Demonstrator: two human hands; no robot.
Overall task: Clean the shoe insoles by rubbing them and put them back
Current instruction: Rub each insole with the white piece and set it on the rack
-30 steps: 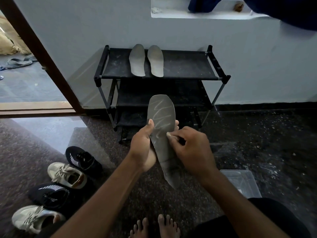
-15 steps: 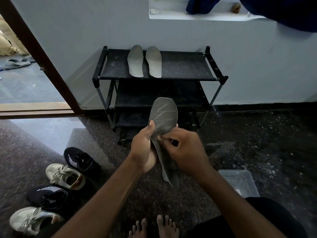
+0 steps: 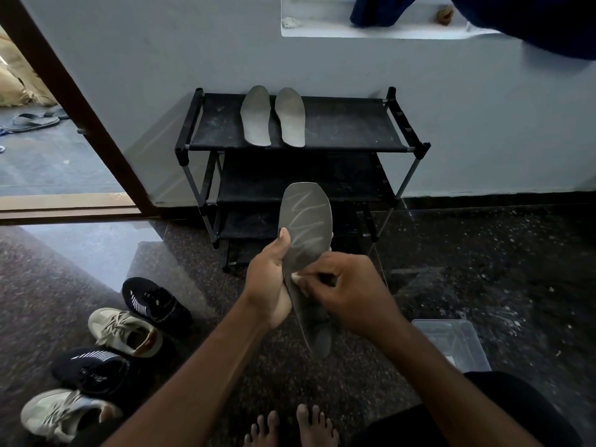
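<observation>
My left hand [image 3: 269,279] grips a grey insole [image 3: 306,221] upright by its left edge, thumb on the front face. A pale zigzag streak runs down the insole's upper half. My right hand [image 3: 345,290] pinches a small white piece [image 3: 296,278] and presses it against the insole's middle. Two more grey insoles [image 3: 256,116] [image 3: 290,116] lie side by side on the top shelf of the black shoe rack [image 3: 338,124]. Two black shoes [image 3: 154,300] [image 3: 93,371] and two beige shoes [image 3: 125,330] [image 3: 64,414] stand on the floor at lower left.
A clear plastic box [image 3: 451,343] sits on the dark stone floor at my right. An open doorway [image 3: 48,150] with sandals outside is at left. My bare feet [image 3: 290,427] are at the bottom. Blue cloth [image 3: 532,21] hangs above on the right.
My right hand has slid from the insole's right side leftward across its middle with the white piece. The zigzag streak now reaches lower down the insole.
</observation>
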